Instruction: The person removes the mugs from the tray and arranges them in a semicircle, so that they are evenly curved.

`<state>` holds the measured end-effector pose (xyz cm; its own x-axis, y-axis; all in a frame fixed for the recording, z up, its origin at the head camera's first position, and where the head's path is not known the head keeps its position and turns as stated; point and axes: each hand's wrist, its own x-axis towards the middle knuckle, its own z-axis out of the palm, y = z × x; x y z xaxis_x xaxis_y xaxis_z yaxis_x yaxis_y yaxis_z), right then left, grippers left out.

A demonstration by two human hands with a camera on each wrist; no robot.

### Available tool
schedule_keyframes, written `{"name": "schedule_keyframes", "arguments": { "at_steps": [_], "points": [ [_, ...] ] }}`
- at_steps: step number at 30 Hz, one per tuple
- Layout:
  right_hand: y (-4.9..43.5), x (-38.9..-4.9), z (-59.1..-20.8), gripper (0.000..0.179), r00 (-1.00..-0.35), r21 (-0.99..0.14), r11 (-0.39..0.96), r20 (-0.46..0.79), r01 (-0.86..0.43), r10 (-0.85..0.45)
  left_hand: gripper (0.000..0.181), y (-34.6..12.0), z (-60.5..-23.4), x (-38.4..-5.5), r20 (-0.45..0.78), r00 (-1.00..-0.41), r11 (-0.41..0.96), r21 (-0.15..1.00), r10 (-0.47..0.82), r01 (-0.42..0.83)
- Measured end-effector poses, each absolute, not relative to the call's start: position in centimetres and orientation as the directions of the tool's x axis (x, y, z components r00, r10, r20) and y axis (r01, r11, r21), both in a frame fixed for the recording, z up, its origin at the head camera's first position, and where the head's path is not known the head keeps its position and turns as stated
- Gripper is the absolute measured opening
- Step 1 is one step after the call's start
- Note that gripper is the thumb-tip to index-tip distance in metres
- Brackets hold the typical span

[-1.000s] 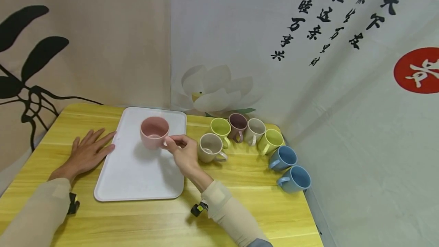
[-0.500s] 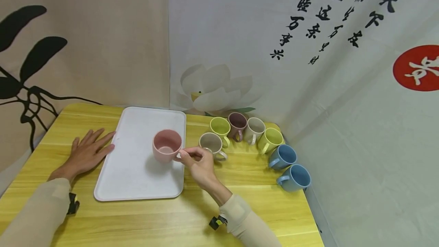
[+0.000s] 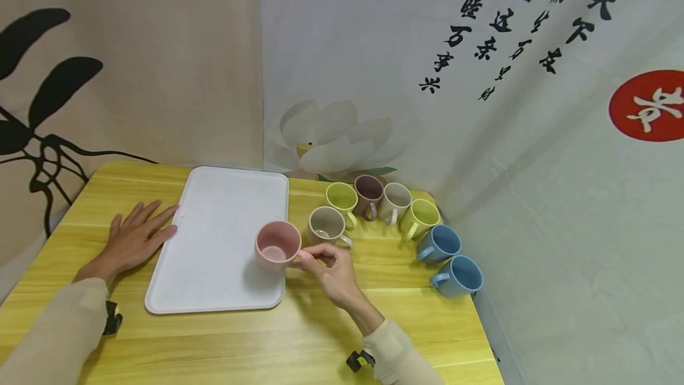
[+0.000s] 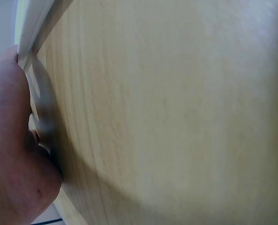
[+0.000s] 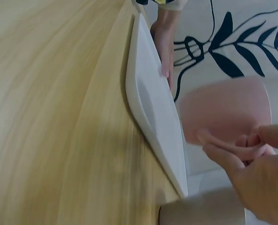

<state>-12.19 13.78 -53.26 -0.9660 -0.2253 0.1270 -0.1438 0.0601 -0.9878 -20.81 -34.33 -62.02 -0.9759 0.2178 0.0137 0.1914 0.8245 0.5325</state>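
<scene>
A pink mug (image 3: 278, 245) hangs above the right edge of the white tray (image 3: 214, 242), its shadow falling on the tray. My right hand (image 3: 336, 275) pinches the mug's handle between thumb and fingers, and the right wrist view shows the pink mug (image 5: 228, 110) raised off the tray. My left hand (image 3: 130, 242) lies flat with fingers spread, its fingertips at the tray's left edge. Just behind the pink mug stands a beige mug (image 3: 326, 224), right of the tray.
Several mugs stand in a curved row at the back right: a green mug (image 3: 342, 196), a dark purple mug (image 3: 369, 189), a white mug (image 3: 396, 196), another green mug (image 3: 422, 214) and two blue ones, the nearer blue mug (image 3: 459, 276) by the table's right edge. Cloth hangings rise behind.
My right hand has carried the pink mug rightward and toward me, from over the middle of the tray to its right edge. My left hand has stayed in place.
</scene>
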Motion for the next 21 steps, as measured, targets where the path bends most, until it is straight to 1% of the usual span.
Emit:
{"name": "schedule_keyframes", "arguments": {
  "at_steps": [3, 9, 15, 21],
  "points": [
    [15.1, -12.0, -53.5, 0.017, -0.956, -0.983, 0.068, 0.148, -0.17, -0.254, 0.069, -34.4, -62.0, -20.8, 0.016, -0.976, 0.824, 0.533, 0.217, 0.193],
    [17.7, -11.7, -53.8, 0.015, -0.949, -0.974, 0.099, 0.174, -0.206, -0.262, 0.069, -34.3, -61.9, -20.8, 0.022, -0.976, 0.823, 0.534, 0.217, 0.195],
    [20.2, -11.4, -54.4, 0.016, -0.951, -0.973, 0.123, 0.159, -0.197, -0.266, 0.068, -34.1, -61.8, -20.6, 0.025, -0.977, 0.826, 0.528, 0.214, 0.195],
    [22.0, -11.0, -54.8, 0.017, -0.961, -0.978, 0.135, 0.123, -0.16, -0.246, 0.068, -34.1, -61.7, -20.5, 0.025, -0.976, 0.826, 0.528, 0.215, 0.196]
  ]
}}
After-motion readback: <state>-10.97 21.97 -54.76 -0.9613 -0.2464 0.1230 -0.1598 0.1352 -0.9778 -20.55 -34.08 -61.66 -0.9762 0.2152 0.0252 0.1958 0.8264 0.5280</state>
